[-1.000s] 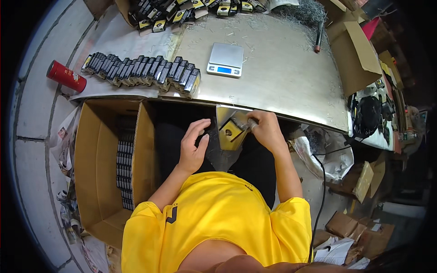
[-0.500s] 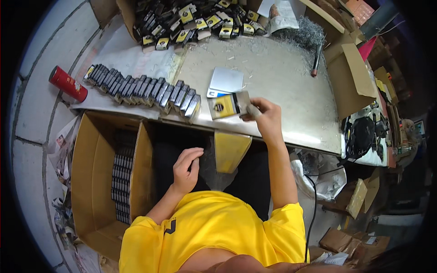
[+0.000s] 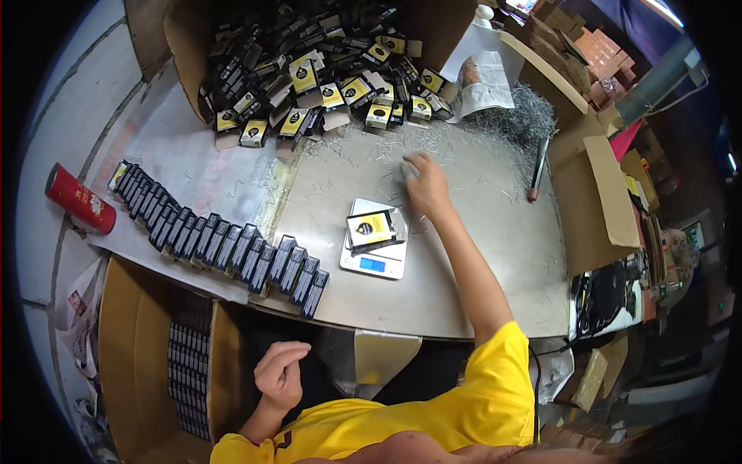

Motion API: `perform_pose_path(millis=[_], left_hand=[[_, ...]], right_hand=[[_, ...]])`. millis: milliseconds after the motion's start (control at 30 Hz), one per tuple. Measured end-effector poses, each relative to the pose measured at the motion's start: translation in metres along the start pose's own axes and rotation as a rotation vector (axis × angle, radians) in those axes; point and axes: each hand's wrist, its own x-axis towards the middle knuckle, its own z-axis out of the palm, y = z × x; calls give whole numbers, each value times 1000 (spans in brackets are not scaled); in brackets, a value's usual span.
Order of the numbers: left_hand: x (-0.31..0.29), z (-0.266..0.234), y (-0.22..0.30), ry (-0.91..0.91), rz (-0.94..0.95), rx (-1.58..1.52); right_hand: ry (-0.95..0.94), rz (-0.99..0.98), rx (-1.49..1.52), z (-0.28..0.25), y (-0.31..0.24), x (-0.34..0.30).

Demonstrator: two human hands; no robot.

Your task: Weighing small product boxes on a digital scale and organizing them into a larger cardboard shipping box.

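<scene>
A small yellow, black and white carton (image 3: pixel 371 228) lies on the pan of a small digital scale (image 3: pixel 396 269) in the middle of the table, its flap end toward the right. Beyond it, my right hand (image 3: pixel 427 185) reaches low over loose thin metal pins (image 3: pixel 379 147); motion blurs the fingertips, and no held thing can be made out. Close to my body, my left hand (image 3: pixel 280 375) hovers below the table edge, its fingers curled in with nothing visible in them. A slanting row of black cartons (image 3: pixel 216 240) stands on the table at the left.
A large box (image 3: pixel 189 58) spills many small cartons at the back. Grey pins heap up (image 3: pixel 518 116) near a dark rod (image 3: pixel 539 170). A red can (image 3: pixel 79 199) stands left; below it, an open cardboard box (image 3: pixel 131 348) holds stacked cartons. Another open box (image 3: pixel 599 193) is right.
The carton has left my right hand and now rests on the scale. That hand has moved away toward the pins. My left hand's fingers have curled in. The view has shifted toward the table's far side.
</scene>
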Motion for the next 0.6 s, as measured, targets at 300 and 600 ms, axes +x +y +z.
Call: perform_pose_path(millis=[300,600], left_hand=[[24,6,5,11,11,77],[18,12,30,-65,114,8]], right_hand=[[-164,68,-500,19,60,53],[-198,-27,-424,-53,34,-138]])
